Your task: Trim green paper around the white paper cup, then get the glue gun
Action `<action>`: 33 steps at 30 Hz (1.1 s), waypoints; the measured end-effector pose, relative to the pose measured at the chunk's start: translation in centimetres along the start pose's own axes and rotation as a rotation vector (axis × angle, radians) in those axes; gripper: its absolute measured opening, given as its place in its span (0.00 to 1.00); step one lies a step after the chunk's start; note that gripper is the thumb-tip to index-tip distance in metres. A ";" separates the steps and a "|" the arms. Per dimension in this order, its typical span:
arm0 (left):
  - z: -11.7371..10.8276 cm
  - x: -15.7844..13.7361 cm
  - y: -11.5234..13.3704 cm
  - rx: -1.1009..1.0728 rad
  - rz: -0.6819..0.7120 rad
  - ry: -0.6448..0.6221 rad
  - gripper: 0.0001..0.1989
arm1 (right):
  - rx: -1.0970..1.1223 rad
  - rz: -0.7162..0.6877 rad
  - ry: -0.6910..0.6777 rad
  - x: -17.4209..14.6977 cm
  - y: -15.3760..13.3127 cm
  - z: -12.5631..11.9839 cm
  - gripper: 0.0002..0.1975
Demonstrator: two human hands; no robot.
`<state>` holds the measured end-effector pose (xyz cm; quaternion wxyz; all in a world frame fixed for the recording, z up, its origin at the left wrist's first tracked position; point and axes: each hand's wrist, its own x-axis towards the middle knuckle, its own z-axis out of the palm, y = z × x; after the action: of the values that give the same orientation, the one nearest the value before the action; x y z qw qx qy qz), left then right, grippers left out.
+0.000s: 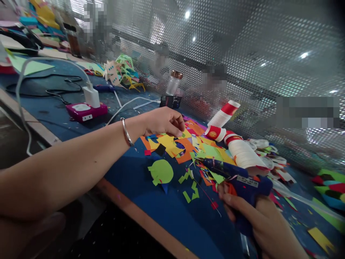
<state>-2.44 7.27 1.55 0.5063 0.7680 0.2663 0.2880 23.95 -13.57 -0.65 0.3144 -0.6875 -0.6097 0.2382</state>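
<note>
My right hand [258,216] is wrapped round the handle of a blue glue gun [242,180], with its nozzle pointing left over the paper scraps. My left hand [167,122], a silver bracelet on its wrist, hovers above the scrap pile with thumb and fingers pinched together. A small green paper piece [183,135] shows at those fingertips. Beneath lie yellow, orange and green paper scraps [167,144]. Nearer me rests a round green paper cutout [162,172] with small tabs, and smaller green paper bits [191,194] are scattered beside it.
A purple power socket [87,112] with a white plug and cables sits left. Stacked paper cups [246,154] lie on the right. Behind stands a clear bottle [174,82] by a perforated metal screen [242,54]. The blue table [151,212] has a wooden front edge.
</note>
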 end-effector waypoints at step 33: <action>-1.3 0.5 -1.1 -0.169 -0.168 -0.326 0.22 | -0.419 -0.206 -0.254 -0.2 3.0 0.4 0.28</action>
<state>-3.14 8.79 1.04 0.6277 0.7342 0.2188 0.1382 25.69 -13.84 -3.13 0.1087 -0.6366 -0.7471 0.1576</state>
